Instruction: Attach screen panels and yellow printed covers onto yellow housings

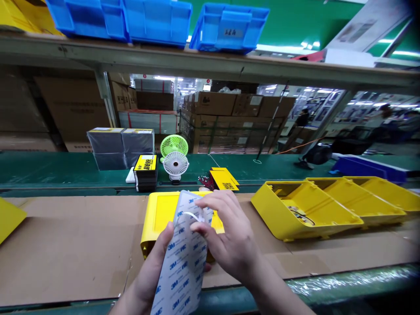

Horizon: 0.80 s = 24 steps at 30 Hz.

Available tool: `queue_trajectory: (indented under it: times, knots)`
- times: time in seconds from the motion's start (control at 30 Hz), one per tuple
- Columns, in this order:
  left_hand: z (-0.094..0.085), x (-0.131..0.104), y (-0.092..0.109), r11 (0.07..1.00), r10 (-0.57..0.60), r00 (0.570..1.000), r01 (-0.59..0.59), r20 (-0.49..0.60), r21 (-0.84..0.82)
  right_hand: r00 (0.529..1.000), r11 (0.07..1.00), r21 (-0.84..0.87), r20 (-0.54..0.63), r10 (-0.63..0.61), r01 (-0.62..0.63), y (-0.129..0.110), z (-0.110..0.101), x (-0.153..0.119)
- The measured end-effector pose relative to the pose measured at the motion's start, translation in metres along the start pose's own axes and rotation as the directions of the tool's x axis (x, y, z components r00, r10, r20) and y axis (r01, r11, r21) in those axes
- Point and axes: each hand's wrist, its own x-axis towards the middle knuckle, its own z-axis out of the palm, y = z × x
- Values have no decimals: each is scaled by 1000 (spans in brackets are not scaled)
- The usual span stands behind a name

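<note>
A flat panel (pixel 183 262), its face covered in white liner printed with blue 3M marks, is tilted up in front of me. My left hand (pixel 151 267) is closed around its left edge, thumb on the near side. Over the panel's upper right part, my right hand (pixel 229 232) pinches with thumb and forefinger at a thin white strip (pixel 193 215) that curves off the surface. Whether this strip is a wire or liner I cannot make out. Behind the panel a yellow housing (pixel 152 216) lies on the cardboard, partly hidden by the panel and my hands.
Open yellow housings (pixel 278 223) stand in a row at right. On the green bench are a stack of boxed items (pixel 146 173), a white fan (pixel 176 165), a green fan (pixel 170 142) and yellow cards (pixel 225 178). Blue bins (pixel 229 28) sit on the shelf above.
</note>
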Motion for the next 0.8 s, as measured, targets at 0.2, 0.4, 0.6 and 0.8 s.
queue_trajectory:
  times: [0.2,0.4,0.6,0.8]
  knots:
    - [5,-3,-10,985,103,990,-89,-91,149,994,993,-76,53,97,-93,-7,-3,4]
    - [17,-10,-5,897,207,977,-170,-47,409,980,984,-20,94,177,-175,-12,-10,7]
    - [15,-12,-3,840,168,982,-99,-82,533,951,964,68,194,241,-258,-8,-12,11]
    - [10,-9,-6,935,108,992,-78,-68,346,983,985,47,92,162,-167,-10,-9,5]
